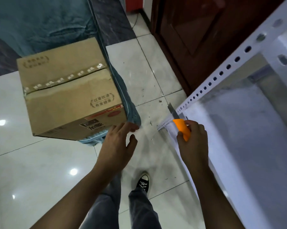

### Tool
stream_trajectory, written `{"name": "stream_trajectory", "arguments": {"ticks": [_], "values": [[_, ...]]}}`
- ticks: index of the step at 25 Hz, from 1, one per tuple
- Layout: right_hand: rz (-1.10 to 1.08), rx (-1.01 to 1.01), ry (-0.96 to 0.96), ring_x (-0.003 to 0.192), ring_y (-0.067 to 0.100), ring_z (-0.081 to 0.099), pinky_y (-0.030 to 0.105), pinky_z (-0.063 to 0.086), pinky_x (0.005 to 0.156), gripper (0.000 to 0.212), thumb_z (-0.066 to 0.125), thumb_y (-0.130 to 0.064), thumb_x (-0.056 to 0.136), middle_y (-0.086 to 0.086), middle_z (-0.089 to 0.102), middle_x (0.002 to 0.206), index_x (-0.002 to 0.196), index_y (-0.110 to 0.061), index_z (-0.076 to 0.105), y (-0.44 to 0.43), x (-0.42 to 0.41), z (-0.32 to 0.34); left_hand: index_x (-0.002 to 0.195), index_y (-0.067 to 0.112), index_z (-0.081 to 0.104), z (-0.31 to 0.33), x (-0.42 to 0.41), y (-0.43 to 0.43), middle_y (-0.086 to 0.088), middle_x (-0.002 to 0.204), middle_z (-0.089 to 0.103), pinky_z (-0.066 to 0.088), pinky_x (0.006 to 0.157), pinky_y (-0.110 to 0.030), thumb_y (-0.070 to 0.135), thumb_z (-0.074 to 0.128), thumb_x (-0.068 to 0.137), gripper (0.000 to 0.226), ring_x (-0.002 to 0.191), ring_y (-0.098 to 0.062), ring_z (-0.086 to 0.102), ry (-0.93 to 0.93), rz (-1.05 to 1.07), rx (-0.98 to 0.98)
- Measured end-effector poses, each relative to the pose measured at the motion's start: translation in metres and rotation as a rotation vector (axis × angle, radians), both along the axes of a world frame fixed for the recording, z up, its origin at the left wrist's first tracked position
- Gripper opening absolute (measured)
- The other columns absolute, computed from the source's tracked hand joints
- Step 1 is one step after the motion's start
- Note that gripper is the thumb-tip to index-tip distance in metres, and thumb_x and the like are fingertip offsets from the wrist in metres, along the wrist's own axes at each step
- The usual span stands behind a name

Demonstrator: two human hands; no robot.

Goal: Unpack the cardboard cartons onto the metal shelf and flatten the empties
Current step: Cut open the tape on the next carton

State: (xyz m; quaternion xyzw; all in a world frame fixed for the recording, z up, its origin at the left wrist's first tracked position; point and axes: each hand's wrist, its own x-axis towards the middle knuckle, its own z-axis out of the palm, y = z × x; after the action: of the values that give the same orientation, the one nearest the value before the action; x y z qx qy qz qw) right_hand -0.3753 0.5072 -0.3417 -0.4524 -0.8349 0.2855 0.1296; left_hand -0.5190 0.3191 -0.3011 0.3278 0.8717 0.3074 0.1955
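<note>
The brown cardboard carton [70,96] shows only its top and one printed side; its base and far sides are hidden, and the print is too small to read. A strip of clear tape [63,78] runs along its closed top flaps. It stands at the near right corner of a surface draped in teal cloth [40,22], which hangs down past that corner. What lies under the cloth cannot be told.

The left hand [118,146] is spread, fingers [121,129] straight and holding nothing, its tips just beside the carton's near lower corner and the hanging cloth; whether they touch is unclear.

The right hand [194,142] grips an orange plastic utility knife [183,129]. Most of the handle is buried in the palm, and the grey blade [172,111] sticks out toward the white metal shelf [222,73]. That shelf, with a perforated upright and a pale board [247,129], is cut off at the right edge and smeared by blur.

A dark brown wooden door [197,38] stands behind the shelf. Between carton and shelf lies glossy white tiled floor [40,171] with small dark scraps. Below are grey trousers [139,209] and a black canvas shoe [143,181].
</note>
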Motion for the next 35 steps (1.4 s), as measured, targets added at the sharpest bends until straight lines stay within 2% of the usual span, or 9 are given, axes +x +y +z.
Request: {"name": "stream_trajectory", "arguments": {"ticks": [3, 7, 14, 21, 24, 26, 30, 32, 35], "values": [[0.067, -0.016, 0.045, 0.097, 0.028, 0.055, 0.048, 0.050, 0.083, 0.037, 0.071, -0.012, 0.087, 0.007, 0.058, 0.109, 0.121, -0.015, 0.060, -0.012, -0.044, 0.011, 0.117, 0.021, 0.063, 0.001, -0.029, -0.016, 0.007, 0.117, 0.065, 0.046, 0.087, -0.032, 0.016, 0.061, 0.093, 0.025, 0.107, -0.015, 0.053, -0.003, 0.046, 0.007], [0.095, -0.076, 0.053, 0.102, 0.024, 0.056, 0.033, 0.045, 0.082, 0.038, 0.069, -0.013, 0.090, 0.005, 0.056, 0.118, 0.126, -0.017, 0.059, -0.032, -0.101, 0.019, 0.114, 0.018, 0.064, 0.001, -0.071, -0.037, 0.004, 0.116, 0.066, 0.047, 0.087, -0.035, 0.013, 0.064, 0.092, 0.023, 0.106, -0.019, 0.055, 0.025, 0.098, 0.019], [0.171, -0.142, 0.034, 0.101, 0.020, 0.057, 0.045, 0.054, 0.085, 0.039, 0.066, -0.017, 0.092, -0.002, 0.051, 0.122, 0.129, -0.023, 0.055, -0.065, -0.190, 0.024, 0.115, 0.020, 0.063, -0.007, -0.142, -0.078, 0.006, 0.114, 0.065, 0.047, 0.083, -0.034, 0.017, 0.059, 0.095, 0.021, 0.097, -0.018, 0.051, 0.031, 0.188, -0.037], [0.266, -0.165, 0.039, 0.105, 0.020, 0.057, 0.039, 0.051, 0.087, 0.040, 0.066, -0.018, 0.092, -0.002, 0.052, 0.121, 0.130, -0.023, 0.056, -0.089, -0.253, 0.023, 0.118, 0.022, 0.060, -0.026, -0.186, -0.105, 0.002, 0.114, 0.063, 0.046, 0.083, -0.039, 0.023, 0.046, 0.092, 0.030, 0.094, -0.023, 0.051, 0.119, 0.278, -0.107], [0.328, -0.161, 0.030, 0.105, 0.019, 0.056, 0.036, 0.049, 0.087, 0.041, 0.066, -0.018, 0.092, -0.001, 0.053, 0.122, 0.131, -0.023, 0.057, -0.096, -0.273, 0.020, 0.125, 0.020, 0.057, -0.041, -0.195, -0.113, -0.004, 0.126, 0.056, 0.045, 0.089, -0.042, 0.028, 0.043, 0.093, 0.036, 0.102, -0.030, 0.052, 0.198, 0.288, -0.202], [0.371, -0.160, 0.020, 0.102, 0.015, 0.054, 0.032, 0.047, 0.086, 0.040, 0.066, -0.019, 0.092, -0.003, 0.053, 0.119, 0.130, -0.025, 0.057, -0.100, -0.283, 0.018, 0.132, 0.019, 0.055, -0.051, -0.196, -0.116, -0.009, 0.137, 0.051, 0.043, 0.097, -0.044, 0.032, 0.040, 0.095, 0.042, 0.117, -0.034, 0.050, 0.225, 0.308, -0.241], [0.487, -0.168, 0.017, 0.100, 0.013, 0.054, 0.032, 0.046, 0.088, 0.038, 0.066, -0.020, 0.090, -0.006, 0.053, 0.114, 0.127, -0.027, 0.059, -0.103, -0.309, 0.012, 0.151, 0.019, 0.042, -0.065, -0.198, -0.116, -0.014, 0.160, 0.032, 0.026, 0.119, -0.053, 0.030, 0.046, 0.096, 0.057, 0.151, -0.034, 0.022, 0.283, 0.391, -0.322], [0.570, -0.175, -0.004, 0.105, 0.015, 0.055, 0.034, 0.047, 0.089, 0.039, 0.065, -0.022, 0.090, -0.007, 0.053, 0.116, 0.128, -0.031, 0.059, -0.104, -0.322, 0.010, 0.157, 0.021, 0.032, -0.071, -0.199, -0.114, -0.013, 0.165, 0.020, 0.018, 0.122, -0.052, 0.031, 0.045, 0.095, 0.064, 0.154, -0.033, 0.010, 0.285, 0.428, -0.360], [0.723, -0.178, -0.009, 0.103, 0.009, 0.054, 0.028, 0.042, 0.084, 0.037, 0.063, -0.025, 0.093, -0.011, 0.053, 0.117, 0.129, -0.033, 0.060, -0.107, -0.343, 0.010, 0.159, 0.022, 0.025, -0.081, -0.198, -0.112, -0.013, 0.166, 0.014, 0.017, 0.123, -0.052, 0.034, 0.044, 0.095, 0.068, 0.155, -0.032, 0.008, 0.284, 0.465, -0.405]]}}
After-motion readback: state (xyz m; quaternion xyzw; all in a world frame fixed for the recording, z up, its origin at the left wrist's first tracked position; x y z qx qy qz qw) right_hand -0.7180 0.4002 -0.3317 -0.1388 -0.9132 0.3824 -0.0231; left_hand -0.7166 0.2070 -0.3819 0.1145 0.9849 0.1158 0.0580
